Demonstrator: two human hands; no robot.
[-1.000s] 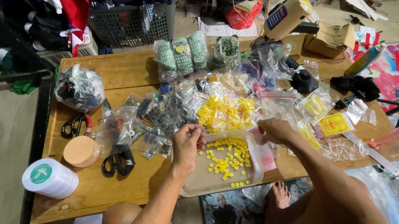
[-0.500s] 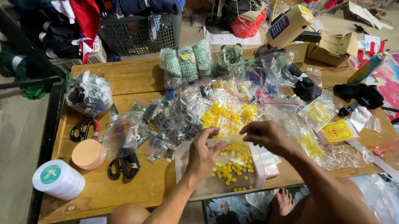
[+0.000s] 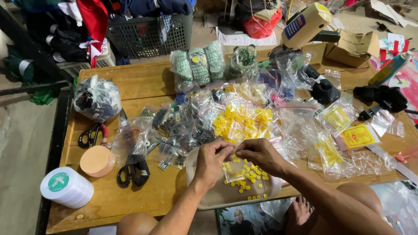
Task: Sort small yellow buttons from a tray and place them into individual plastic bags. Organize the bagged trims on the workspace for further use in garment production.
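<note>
My left hand point(image 3: 213, 158) and my right hand point(image 3: 258, 154) meet fingertip to fingertip over a pale tray point(image 3: 205, 201) at the table's front edge. Together they pinch the top of a small clear bag point(image 3: 234, 172) that hangs between them and has a few yellow pieces in it. Several small yellow pieces point(image 3: 249, 178) lie loose on the tray under the hands. Just behind the hands is a heap of clear bags filled with yellow parts point(image 3: 241, 119).
On the wooden table point(image 3: 124, 85): black scissors point(image 3: 133, 171), red-handled scissors point(image 3: 92, 134), a white tape roll point(image 3: 66, 187), a tan disc point(image 3: 96, 160), green rolls point(image 3: 197, 65), many small clear bags. A grey basket point(image 3: 149, 33) and cardboard boxes point(image 3: 353, 44) stand behind.
My hands were apart on either side of the tray; they have come together at its middle, pinching the small bag. The view has shifted slightly.
</note>
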